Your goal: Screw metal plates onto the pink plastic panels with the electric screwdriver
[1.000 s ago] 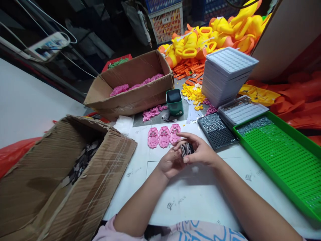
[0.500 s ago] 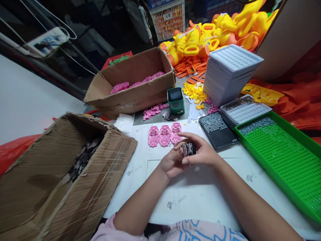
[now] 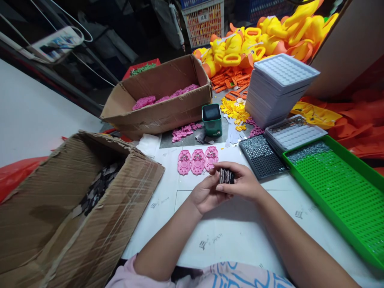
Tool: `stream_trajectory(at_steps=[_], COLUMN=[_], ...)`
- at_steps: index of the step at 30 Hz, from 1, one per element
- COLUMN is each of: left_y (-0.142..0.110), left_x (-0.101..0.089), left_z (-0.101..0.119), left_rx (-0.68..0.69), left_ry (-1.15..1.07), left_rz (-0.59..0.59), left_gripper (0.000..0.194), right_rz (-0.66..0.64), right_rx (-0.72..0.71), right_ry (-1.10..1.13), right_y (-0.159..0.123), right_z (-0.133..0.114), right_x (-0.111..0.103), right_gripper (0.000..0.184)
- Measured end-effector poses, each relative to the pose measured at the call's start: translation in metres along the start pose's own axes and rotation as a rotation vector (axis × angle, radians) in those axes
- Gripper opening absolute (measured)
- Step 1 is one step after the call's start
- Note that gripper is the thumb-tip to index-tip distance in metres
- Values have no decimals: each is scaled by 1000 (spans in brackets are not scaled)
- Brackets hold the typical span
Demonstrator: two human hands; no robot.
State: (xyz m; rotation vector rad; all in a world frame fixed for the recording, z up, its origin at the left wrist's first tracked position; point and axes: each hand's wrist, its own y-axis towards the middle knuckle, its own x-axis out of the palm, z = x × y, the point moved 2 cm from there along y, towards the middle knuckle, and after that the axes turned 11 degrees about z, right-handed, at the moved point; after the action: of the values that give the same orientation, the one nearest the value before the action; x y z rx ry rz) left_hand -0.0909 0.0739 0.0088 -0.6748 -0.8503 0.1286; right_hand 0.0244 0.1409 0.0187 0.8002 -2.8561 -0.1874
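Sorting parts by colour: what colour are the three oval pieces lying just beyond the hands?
Pink. The three oval pieces lie side by side on the white sheet, clearest in the head view.

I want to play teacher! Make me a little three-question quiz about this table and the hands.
1. True or false: both hands, the left hand and the right hand, hold the small stack of dark flat pieces.
2. How many pink face-shaped plates lie in a row just beyond the hands? A) two B) three C) five
3. Fill in: the tray with the grid of holes, on the person's right, is coloured ____.

Key: 1 true; 2 B; 3 green.
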Motion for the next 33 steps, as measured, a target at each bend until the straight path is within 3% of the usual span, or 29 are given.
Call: stream_trajectory(at_steps=[6, 10, 16, 22, 27, 31, 33], left_y=[-3, -4, -2, -1, -2, -2, -1], left_x=[7, 9, 6, 3, 3, 6, 7], left_z=[7, 9, 9, 9, 14, 22, 24], left_rx=[138, 181, 195, 167, 186, 386, 505], left_ry=[16, 47, 66, 45, 68, 113, 129], left_rz=[-26, -37, -3, 2, 37, 81, 110], left_gripper=[42, 41, 41, 44, 43, 36, 36], right_rz=[-33, -80, -139, -139, 10, 192, 277], right_rx=[-167, -166, -208, -160, -131, -203, -147], right_ry=[-84, -80, -88, -48, -77, -155, -127], right_y=[3, 5, 7, 5, 5, 5, 5], right_z=[2, 1, -4, -1, 4, 5, 7], right_x=[-3, -4, -3, 0, -1, 0, 1], right_gripper=[51, 57, 47, 48, 61, 54, 53])
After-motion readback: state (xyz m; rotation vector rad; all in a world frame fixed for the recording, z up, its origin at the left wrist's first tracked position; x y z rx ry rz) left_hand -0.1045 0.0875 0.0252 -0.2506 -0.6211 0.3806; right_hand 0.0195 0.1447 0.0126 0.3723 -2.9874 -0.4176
